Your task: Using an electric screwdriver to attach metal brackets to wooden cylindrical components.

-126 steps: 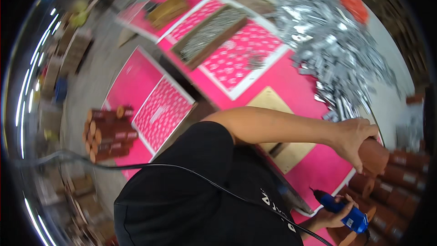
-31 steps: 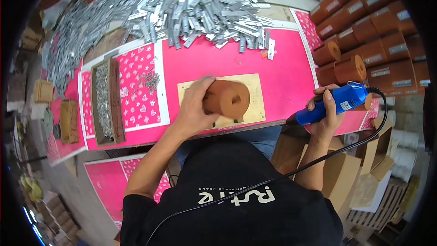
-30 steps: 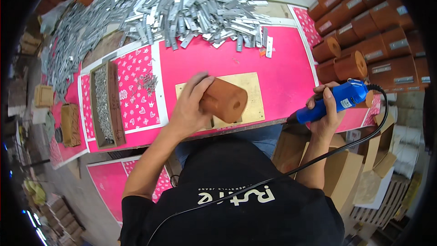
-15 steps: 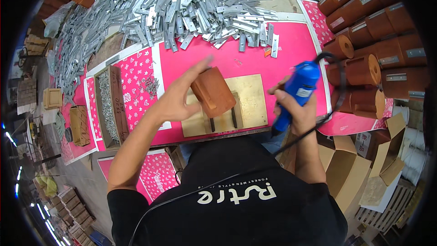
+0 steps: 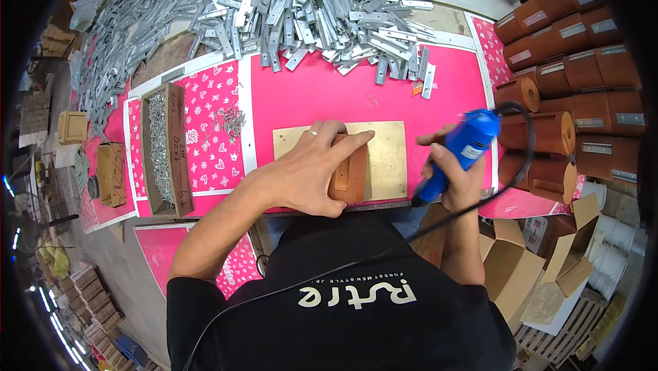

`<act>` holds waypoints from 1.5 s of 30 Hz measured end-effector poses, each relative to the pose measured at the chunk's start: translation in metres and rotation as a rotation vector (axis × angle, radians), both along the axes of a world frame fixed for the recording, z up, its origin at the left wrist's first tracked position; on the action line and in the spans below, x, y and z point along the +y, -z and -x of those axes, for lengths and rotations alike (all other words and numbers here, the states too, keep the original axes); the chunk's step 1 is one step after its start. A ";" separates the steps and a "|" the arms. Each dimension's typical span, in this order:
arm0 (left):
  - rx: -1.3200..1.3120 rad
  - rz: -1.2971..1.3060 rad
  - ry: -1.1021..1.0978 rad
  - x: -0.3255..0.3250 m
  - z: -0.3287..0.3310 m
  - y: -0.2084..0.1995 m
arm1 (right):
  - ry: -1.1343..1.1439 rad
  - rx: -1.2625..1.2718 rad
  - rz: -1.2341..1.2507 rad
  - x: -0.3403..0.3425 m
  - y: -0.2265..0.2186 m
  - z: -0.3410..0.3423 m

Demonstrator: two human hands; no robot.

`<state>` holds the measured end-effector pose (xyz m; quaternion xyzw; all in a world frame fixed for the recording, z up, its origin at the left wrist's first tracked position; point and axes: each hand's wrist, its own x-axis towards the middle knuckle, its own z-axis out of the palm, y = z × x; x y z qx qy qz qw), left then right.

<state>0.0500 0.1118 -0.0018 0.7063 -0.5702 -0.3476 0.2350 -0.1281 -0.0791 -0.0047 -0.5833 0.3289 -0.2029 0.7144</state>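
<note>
My left hand (image 5: 312,169) is wrapped over a reddish-brown wooden block (image 5: 351,175) with a slot cut in its face, and covers much of it. The block rests on a brass-coloured plate (image 5: 389,158) at the near edge of the pink-covered table. To the right, my right hand (image 5: 456,175) grips a blue corded electric screwdriver (image 5: 469,141), its dark tip pointing down and left, apart from the block. Its black cable (image 5: 439,222) runs back across my shirt.
A large heap of metal strips (image 5: 288,18) covers the far side. At left stand a wooden tray of screws (image 5: 161,151) and a loose screw pile (image 5: 231,121). Stacked brown wooden pieces (image 5: 548,124) line the right, above open cardboard boxes (image 5: 510,258).
My left hand has lowered the tilted wooden block onto the brass-coloured plate and now presses over it. My right hand, with the electric screwdriver, has shifted slightly right.
</note>
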 end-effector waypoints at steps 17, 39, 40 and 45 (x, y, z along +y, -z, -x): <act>-0.865 0.024 -0.690 -0.037 -0.101 0.095 | 0.094 -0.447 0.246 0.009 -0.010 -0.007; 0.574 -0.008 -0.527 -0.043 -0.040 0.023 | 0.152 -0.480 0.216 0.012 -0.014 -0.016; 0.572 -0.009 -0.524 -0.044 -0.043 0.021 | 0.156 -0.481 0.215 0.011 -0.015 -0.015; 0.569 -0.036 -0.337 -0.041 -0.046 0.020 | 0.138 -0.463 0.211 0.013 -0.015 -0.013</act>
